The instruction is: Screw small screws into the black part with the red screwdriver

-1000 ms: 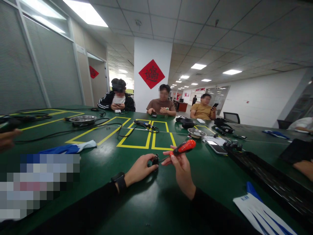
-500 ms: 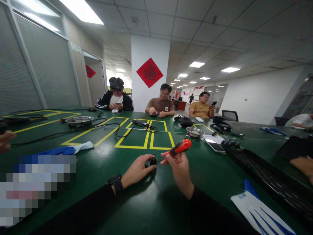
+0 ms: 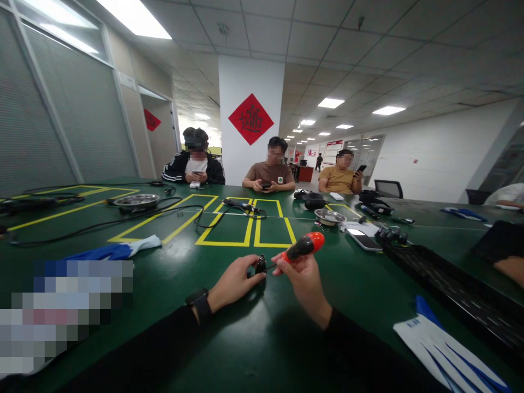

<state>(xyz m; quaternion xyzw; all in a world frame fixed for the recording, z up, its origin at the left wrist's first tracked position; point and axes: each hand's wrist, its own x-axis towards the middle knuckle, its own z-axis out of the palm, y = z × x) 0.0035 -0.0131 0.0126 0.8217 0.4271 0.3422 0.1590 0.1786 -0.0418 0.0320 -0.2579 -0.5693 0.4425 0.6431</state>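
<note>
My left hand pinches a small black cylindrical part with a metallic top, held upright over the green table. To its right, my right hand is closed around a red and black screwdriver. The screwdriver's handle points up and to the right, and its shaft runs left to the side of the black part. Whether the tip sits inside the part or only touches it is too small to tell.
A white and blue glove lies at right, beside a long black tray. Beyond are a phone, metal bowls cables and yellow tape outlines. Several people sit around the table; a blue glove is at left.
The view has shifted slightly, while both hands keep their hold on the part and screwdriver. The screwdriver handle looks slightly turned. A hand at the far left edge has left view.
</note>
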